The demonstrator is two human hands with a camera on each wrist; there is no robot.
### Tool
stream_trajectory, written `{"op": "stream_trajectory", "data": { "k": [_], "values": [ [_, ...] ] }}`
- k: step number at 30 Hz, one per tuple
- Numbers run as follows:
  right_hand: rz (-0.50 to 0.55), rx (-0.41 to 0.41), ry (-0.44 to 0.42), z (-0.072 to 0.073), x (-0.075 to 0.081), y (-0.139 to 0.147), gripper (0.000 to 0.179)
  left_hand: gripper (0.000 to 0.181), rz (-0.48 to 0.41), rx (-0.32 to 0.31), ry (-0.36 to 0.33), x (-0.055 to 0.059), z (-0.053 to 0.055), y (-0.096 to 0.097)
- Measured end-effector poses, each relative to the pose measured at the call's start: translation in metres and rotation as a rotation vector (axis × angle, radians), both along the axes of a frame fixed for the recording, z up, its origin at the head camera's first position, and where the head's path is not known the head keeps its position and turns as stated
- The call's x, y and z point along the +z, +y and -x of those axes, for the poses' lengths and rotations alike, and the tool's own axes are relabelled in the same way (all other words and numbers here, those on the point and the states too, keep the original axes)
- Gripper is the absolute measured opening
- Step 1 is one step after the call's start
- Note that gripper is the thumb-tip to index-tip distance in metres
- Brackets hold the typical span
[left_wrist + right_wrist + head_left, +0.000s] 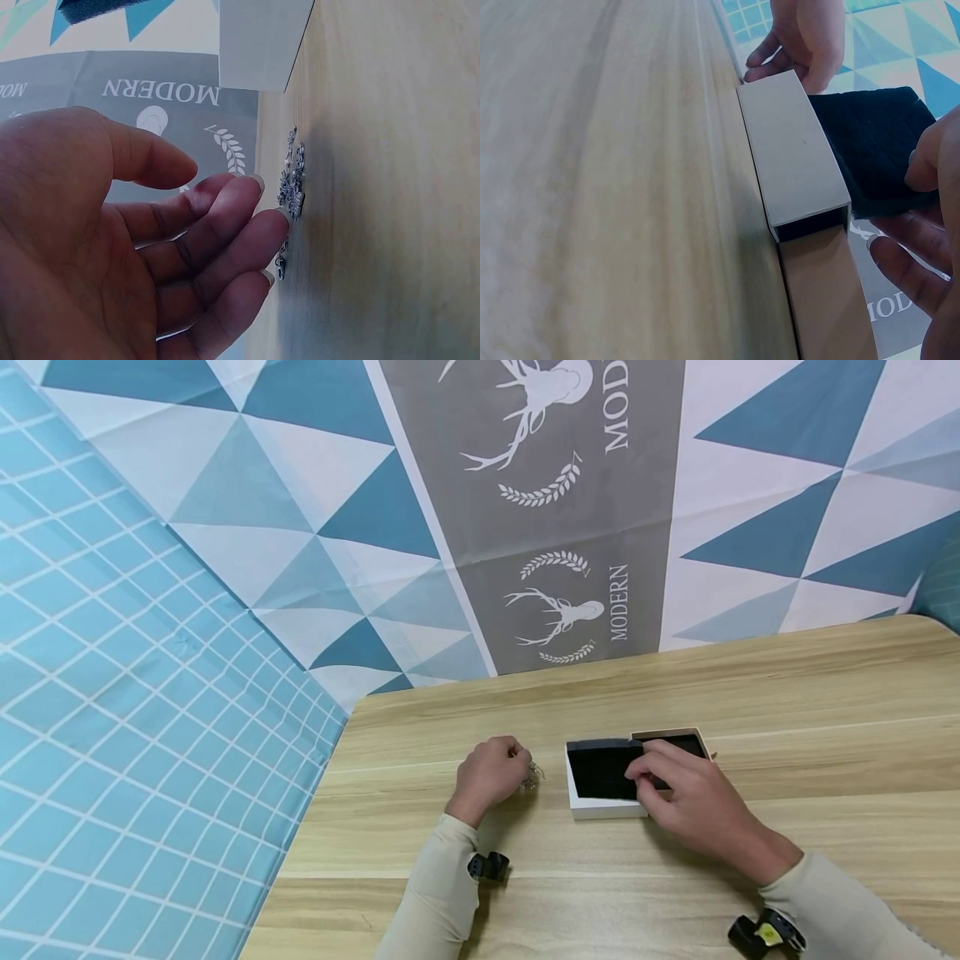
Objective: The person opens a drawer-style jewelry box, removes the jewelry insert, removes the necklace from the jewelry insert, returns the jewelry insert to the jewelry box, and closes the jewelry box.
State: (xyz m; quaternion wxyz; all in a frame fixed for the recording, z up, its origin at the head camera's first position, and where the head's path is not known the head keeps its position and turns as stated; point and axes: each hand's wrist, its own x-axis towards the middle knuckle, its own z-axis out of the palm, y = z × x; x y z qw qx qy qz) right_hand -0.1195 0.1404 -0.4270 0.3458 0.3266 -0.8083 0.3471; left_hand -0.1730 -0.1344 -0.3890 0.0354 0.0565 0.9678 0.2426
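My right hand [697,802] pinches the edge of a black foam pad [877,142], thumb on one face and fingers behind it. The pad stands tilted up out of a small white box [609,811] on the table. My left hand [491,774] is to the left of the box, fingers loosely bent and palm bare. Its fingertips come right up to a silver chain [291,184] with small ornaments, which lies bunched on the wood. Part of the chain is hidden behind those fingers in the head view.
Against the white box's right side stands a brown open box [829,292] with a dark inside, partly covered by my right hand. The wooden table [420,727] ends at the back against a patterned cloth [570,527] and at the left beside a blue checked one [150,693].
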Motion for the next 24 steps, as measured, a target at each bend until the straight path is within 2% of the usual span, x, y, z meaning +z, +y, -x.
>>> {"op": "stream_trajectory", "data": {
  "k": [13,24],
  "values": [
    [0.012,-0.009,-0.001,0.0009,0.0000,0.0005,0.020,0.023,-0.027,0.003,-0.005,0.0000,0.0011,-0.0013],
    [0.047,-0.033,0.005,0.0003,0.0011,0.0007,0.021,0.024,-0.072,-0.023,-0.007,-0.0023,0.0007,0.0036]
  ]
}}
